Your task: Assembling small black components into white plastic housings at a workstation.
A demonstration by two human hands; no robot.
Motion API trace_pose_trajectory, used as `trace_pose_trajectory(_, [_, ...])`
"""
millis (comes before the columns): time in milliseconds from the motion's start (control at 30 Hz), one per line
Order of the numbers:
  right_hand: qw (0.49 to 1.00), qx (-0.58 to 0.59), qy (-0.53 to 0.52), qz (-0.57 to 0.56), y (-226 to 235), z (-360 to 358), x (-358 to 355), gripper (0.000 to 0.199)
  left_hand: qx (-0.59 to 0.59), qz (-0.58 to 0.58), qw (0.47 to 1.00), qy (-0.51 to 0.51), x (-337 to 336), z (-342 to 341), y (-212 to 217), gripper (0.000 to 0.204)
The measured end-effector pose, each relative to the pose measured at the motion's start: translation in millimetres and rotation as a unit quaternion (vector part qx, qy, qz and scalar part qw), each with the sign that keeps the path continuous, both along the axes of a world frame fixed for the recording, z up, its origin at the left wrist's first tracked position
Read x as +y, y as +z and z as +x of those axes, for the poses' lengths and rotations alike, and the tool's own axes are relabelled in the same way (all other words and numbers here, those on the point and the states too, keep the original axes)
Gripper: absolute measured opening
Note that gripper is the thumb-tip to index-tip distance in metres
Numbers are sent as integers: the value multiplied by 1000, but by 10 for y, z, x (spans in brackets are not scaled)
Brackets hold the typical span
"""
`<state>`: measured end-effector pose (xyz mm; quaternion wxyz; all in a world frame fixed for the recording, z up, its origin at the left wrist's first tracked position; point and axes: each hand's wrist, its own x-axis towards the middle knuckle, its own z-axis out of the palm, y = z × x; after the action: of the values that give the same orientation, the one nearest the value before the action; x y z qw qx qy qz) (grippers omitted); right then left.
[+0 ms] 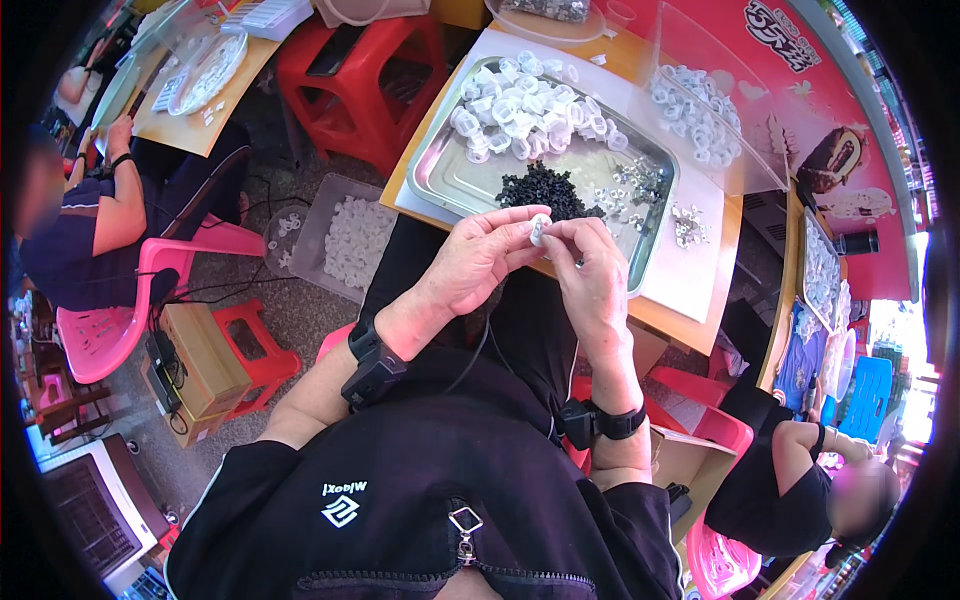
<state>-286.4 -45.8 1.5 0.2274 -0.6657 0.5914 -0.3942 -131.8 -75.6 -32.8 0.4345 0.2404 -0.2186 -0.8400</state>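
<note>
The left hand (478,262) and the right hand (590,268) met above the near edge of the bench (690,330), both closed by the fingertips on one small white cap (538,229). The cap was pinched between the thumbs and forefingers of both hands and was held clear of the tray, just in front of its near rim. Each wrist carried a black band with a small black unit.

The bench was tan, with a white sheet (700,270) laid over it. On the sheet stood a steel tray (450,175), rectangular with rounded corners. The far part of the tray held a heap of white caps (530,110). Nearer the hands lay a heap of black parts (545,188), touching the near rim. To the right of the black parts lay a scatter of small clear parts (630,185), and a few more lay on the sheet just beside the tray (688,225).

A clear bin (700,120) stood right of the tray, holding more white rings. A red stool (360,80) stood left of the bench. On the floor below it sat a clear tub (345,235) of white pieces. A person on a pink chair (110,330) sat at the far left, and a second person sat at the lower right.
</note>
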Motion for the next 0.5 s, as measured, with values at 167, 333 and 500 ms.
trace_pose_trajectory(167, [1000,12,9,-4,-18,-25,-14,10,5,-5,1000,-1,-9,-3,-22,30])
trace_pose_trajectory(333, [998,33,27,-37,-85,-41,-17,11,12,12,1000,-1,6,7,-14,30])
trace_pose_trajectory(500, [999,7,32,-14,-57,-46,-9,12,9,11,1000,-4,7,14,-25,30])
